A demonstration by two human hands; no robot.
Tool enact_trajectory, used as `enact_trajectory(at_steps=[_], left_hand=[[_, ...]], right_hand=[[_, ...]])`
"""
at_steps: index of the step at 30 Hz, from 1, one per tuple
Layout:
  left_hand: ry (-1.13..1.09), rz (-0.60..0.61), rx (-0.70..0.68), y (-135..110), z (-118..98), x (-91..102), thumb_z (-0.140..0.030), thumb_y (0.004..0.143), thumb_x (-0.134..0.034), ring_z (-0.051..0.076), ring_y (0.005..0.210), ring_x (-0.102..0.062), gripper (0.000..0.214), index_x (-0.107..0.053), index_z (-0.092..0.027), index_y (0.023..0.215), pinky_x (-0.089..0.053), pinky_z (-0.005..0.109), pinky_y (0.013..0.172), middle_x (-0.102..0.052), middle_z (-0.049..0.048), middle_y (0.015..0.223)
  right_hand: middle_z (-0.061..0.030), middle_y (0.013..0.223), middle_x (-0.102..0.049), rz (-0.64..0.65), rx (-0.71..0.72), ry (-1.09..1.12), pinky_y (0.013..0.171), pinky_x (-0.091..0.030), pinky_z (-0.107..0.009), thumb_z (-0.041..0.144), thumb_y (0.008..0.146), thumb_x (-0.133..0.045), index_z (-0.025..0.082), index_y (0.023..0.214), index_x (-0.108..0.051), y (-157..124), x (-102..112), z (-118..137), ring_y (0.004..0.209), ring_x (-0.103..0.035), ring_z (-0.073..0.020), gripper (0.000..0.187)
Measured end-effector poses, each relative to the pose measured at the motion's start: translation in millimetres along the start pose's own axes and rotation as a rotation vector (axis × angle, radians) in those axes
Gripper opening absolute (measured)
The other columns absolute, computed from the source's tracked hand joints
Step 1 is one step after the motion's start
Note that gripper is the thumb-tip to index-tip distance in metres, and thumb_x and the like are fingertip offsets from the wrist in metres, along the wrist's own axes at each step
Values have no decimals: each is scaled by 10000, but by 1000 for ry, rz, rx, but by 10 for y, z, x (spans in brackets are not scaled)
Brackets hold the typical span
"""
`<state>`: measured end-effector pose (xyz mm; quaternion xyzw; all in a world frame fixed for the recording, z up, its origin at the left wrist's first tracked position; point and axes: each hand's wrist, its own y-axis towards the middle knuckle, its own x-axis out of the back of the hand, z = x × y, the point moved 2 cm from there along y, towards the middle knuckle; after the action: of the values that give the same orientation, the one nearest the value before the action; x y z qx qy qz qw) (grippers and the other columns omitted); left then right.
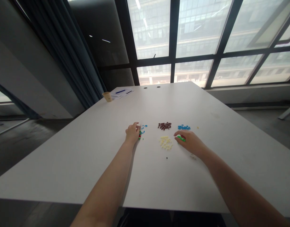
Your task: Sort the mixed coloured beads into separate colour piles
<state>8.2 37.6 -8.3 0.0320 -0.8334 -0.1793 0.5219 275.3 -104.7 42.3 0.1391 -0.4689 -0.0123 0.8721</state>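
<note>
My left hand (132,132) rests on the white table (93,154) with bent fingers spread apart beside a mixed scatter of small pieces. Blue pieces (143,127) lie just right of its fingertips, with a few red and green pieces (139,135) partly hidden by them. Over on the right, my right hand (187,140) reaches around a small pile of green pieces (181,138), thumb and forefinger apart. That hand partly covers the green pile. Between my hands lie a pile of dark brown pieces (164,126) and a pale yellow pile (166,143).
A blue pile (184,127) sits just beyond my right hand. Pale, whitish pieces (193,156) lie near my right wrist, and one black piece (167,158) lies nearer me. At the far left stand a paper cup (107,96) and papers with a blue pen (120,91).
</note>
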Motion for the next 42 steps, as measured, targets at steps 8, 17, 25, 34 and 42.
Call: enact_trajectory(at_steps=[8, 17, 25, 34, 42], left_hand=[[136, 7, 121, 9, 11, 68, -268, 764, -493, 251, 931, -546, 200, -681, -201, 775, -424, 345, 737, -647, 77, 899], [44, -20, 70, 15, 48, 31, -270, 743, -515, 241, 863, -563, 196, -682, -172, 771, -429, 340, 739, -622, 103, 872], [-260, -153, -2, -20, -70, 125, -217, 734, -489, 156, 679, -569, 131, -610, -167, 729, -429, 285, 683, -623, 48, 709], [-834, 104, -37, -198, -562, 263, -377, 687, -608, 155, 701, -601, 242, -613, -150, 770, -458, 272, 667, -656, 51, 753], [-468, 64, -545, -469, -949, 544, -297, 822, -500, 148, 769, -569, 153, -601, -186, 792, -422, 299, 770, -645, 37, 781]], right_hand=[[-38, 775, -607, -7, 7, -4, 658, -395, -254, 286, 779, -467, 210, 828, -642, 9, -13, -47, 669, -529, -138, 198], [-43, 759, -607, -3, 16, 4, 664, -398, -260, 275, 776, -467, 201, 804, -645, 14, -44, -66, 673, -534, -142, 195], [-49, 750, -600, 35, -9, -12, 660, -396, -257, 261, 775, -458, 188, 804, -649, 14, -45, -45, 684, -529, -146, 206], [-51, 743, -601, 48, -17, -23, 657, -393, -252, 264, 783, -461, 182, 781, -653, 23, -61, -57, 687, -522, -143, 209], [-52, 729, -591, 66, -13, -26, 659, -388, -267, 307, 793, -460, 188, 773, -650, 23, -78, -45, 696, -517, -154, 225]])
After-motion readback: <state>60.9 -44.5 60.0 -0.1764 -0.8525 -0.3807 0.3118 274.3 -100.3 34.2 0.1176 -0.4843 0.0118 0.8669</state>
